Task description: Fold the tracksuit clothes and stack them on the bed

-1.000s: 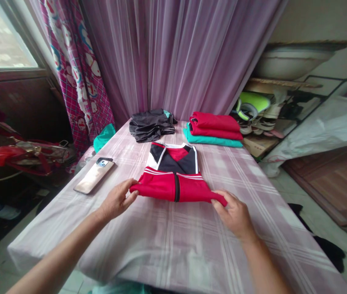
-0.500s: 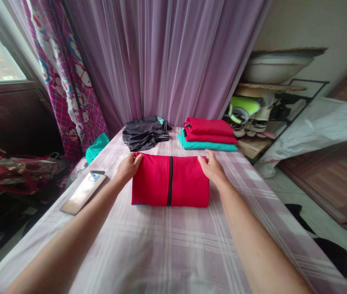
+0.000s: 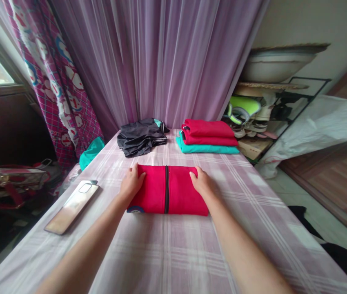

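Observation:
A red jacket [image 3: 152, 190], folded into a neat rectangle with a black zipper down its middle, lies in front of me. Part of a blue round mark shows at its near left corner. My left hand [image 3: 132, 181] is closed over its far left corner, thumb on top. On the far right corner, my right hand [image 3: 202, 181] grips in the same way. The fingers beneath the cloth are partly hidden.
The bundle rests on a table with a plaid cloth [image 3: 173, 249]. Behind are a crumpled dark garment [image 3: 139, 136] and folded red clothes [image 3: 208, 130] stacked on a teal one [image 3: 212, 149]. A phone [image 3: 72, 208] lies left; a shoe rack [image 3: 296, 102] stands right.
Both hands and the red jacket have come a little nearer to me, and the jacket lies flatter. The blue mark at its near left corner shows more. The view has shifted slightly.

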Demonstrator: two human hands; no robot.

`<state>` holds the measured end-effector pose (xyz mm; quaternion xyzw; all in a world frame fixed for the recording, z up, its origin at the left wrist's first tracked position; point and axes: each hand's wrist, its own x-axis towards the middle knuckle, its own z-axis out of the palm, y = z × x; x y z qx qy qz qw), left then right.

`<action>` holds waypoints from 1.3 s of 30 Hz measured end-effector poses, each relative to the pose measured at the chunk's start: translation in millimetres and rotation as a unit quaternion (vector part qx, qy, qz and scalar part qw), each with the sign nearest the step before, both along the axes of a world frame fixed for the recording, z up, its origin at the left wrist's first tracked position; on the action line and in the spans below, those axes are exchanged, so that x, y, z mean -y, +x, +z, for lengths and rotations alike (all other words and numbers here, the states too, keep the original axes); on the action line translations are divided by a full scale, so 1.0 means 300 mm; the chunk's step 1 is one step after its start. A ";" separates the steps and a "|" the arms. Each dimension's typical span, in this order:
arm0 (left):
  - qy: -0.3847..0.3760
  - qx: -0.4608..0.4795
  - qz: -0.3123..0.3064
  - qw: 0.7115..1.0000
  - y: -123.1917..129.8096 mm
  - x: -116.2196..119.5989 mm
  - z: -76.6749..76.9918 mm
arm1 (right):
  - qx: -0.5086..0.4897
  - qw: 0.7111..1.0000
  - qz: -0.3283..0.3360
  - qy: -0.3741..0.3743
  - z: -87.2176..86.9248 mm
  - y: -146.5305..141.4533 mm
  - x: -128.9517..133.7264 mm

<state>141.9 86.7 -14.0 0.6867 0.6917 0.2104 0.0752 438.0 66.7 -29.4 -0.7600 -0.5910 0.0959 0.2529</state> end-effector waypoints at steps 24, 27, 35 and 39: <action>-0.030 -0.114 -0.104 0.988 0.126 0.010 -0.026 | 0.099 0.989 0.109 -0.012 -0.012 -0.165 -0.040; -0.032 -0.101 -0.103 0.989 0.108 0.009 -0.036 | 0.097 0.991 0.091 0.001 -0.023 -0.144 -0.043; -0.021 -0.082 -0.100 0.991 0.118 0.015 -0.038 | -0.014 0.962 0.217 0.168 0.006 -0.172 -0.050; -0.022 -0.078 -0.097 0.992 0.116 0.016 -0.038 | -0.044 0.956 0.238 0.166 0.005 -0.192 -0.057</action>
